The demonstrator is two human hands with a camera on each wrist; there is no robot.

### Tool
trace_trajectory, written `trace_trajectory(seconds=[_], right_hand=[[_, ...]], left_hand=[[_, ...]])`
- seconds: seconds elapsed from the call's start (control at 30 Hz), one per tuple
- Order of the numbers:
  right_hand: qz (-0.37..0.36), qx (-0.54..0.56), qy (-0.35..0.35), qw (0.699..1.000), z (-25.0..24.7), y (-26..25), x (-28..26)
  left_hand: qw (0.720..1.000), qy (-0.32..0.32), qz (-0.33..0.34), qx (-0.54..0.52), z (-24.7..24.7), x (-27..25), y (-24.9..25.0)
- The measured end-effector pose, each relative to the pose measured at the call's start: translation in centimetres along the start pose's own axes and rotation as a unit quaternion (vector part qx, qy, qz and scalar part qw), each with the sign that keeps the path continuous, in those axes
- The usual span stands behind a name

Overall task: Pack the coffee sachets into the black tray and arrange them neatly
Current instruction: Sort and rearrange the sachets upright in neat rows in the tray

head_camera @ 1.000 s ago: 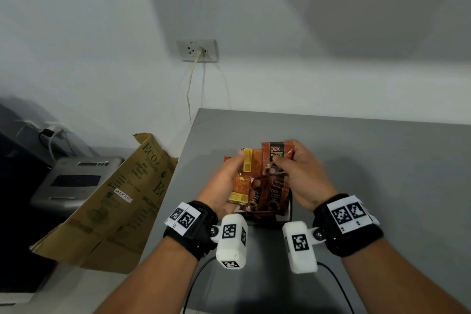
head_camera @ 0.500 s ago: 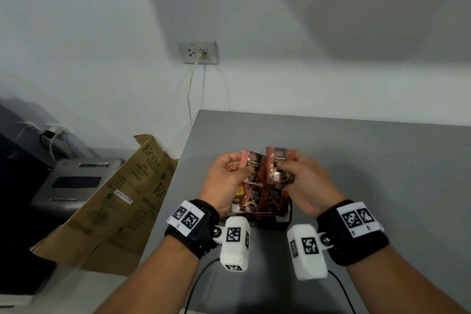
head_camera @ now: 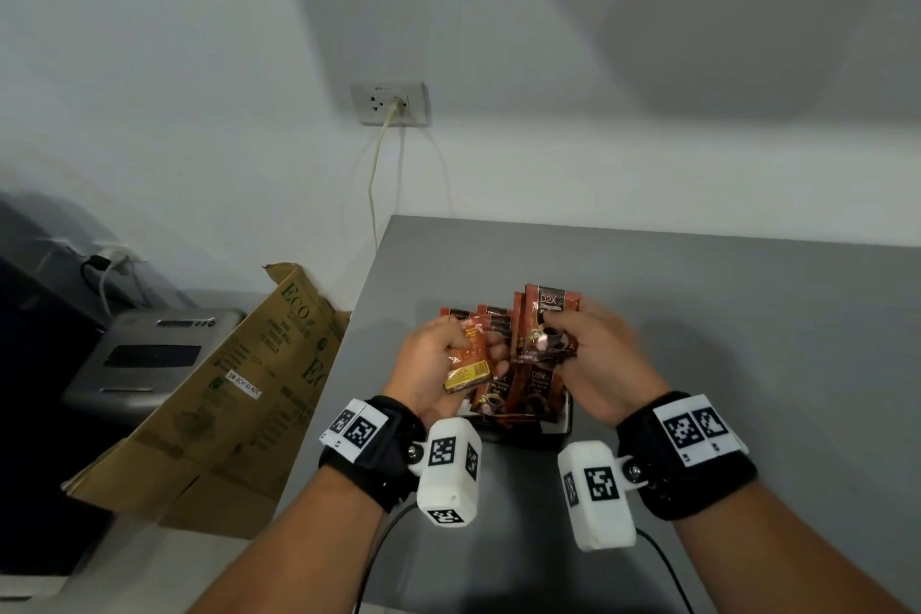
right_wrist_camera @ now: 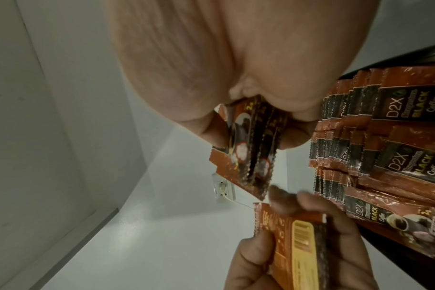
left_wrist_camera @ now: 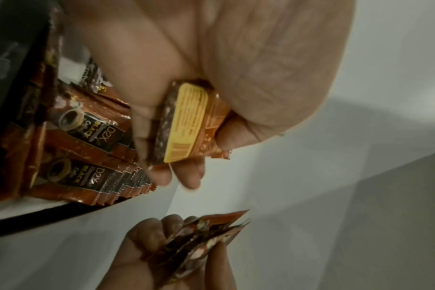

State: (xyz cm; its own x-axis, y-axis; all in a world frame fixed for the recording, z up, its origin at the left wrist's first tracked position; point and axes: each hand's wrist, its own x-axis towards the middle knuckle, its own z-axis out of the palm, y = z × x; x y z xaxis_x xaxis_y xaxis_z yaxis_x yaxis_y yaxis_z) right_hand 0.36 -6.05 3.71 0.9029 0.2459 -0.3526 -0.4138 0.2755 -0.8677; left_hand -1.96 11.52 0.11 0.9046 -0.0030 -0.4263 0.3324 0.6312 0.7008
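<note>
Coffee sachets held above the black tray

A few sachets (head_camera: 547, 324) are pinched upright in the right hand (head_camera: 600, 359); an orange-backed sachet (head_camera: 469, 357) is grasped in the left hand's (head_camera: 432, 364) grip. Below them, packed sachets (head_camera: 518, 391) are stood in the black tray (head_camera: 560, 429) on the grey counter (head_camera: 747, 339).

Grey table (head_camera: 722, 314) set against a white wall. Left of the table, flattened brown ECO cardboard box (head_camera: 214, 414); further left, grey printer (head_camera: 149, 357). Above the table, wall socket (head_camera: 388, 103) with cream cable (head_camera: 373, 180) plugged in.
</note>
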Motion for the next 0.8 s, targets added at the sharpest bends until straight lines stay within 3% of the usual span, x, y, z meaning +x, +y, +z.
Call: trace_trajectory(seconds=[0.17,0.23,0.33,0.43,0.53,0.63,0.7,0.8], right_hand=[[0.011,0.056,0.020,0.998,-1.0,0.9,0.5],[0.003,0.057,0.020,0.998,-1.5,1.1,0.7],[-0.014,0.013,-0.011,1.000,-1.2,1.0,0.6],[-0.040,-0.077,-0.001,0.996,-0.8,1.3,0.6],[-0.079,-0.190,0.006,0.978,-0.6,1.3,0.3],[-0.108,-0.256,-0.004,0.961,-0.1,1.3,0.1],[-0.145,-0.316,-0.021,0.937,0.6,1.6,0.0],[-0.209,-0.499,-0.021,0.841,1.5,1.7,-0.2]], left_hand=[[1.000,-0.011,0.016,0.017,-0.1,-0.3,0.8],[0.995,0.012,0.057,0.087,-0.2,0.0,0.6],[0.965,0.067,0.122,0.223,-0.2,0.7,-0.3],[0.967,0.056,0.135,0.208,0.4,0.5,-0.8],[0.993,0.005,0.074,0.088,0.8,-0.1,-0.6],[0.998,-0.060,-0.015,0.022,1.1,-0.6,-0.1],[0.997,-0.063,-0.021,0.041,1.6,-0.8,-0.3],[0.998,-0.020,-0.030,0.047,2.0,-0.7,-0.7]])
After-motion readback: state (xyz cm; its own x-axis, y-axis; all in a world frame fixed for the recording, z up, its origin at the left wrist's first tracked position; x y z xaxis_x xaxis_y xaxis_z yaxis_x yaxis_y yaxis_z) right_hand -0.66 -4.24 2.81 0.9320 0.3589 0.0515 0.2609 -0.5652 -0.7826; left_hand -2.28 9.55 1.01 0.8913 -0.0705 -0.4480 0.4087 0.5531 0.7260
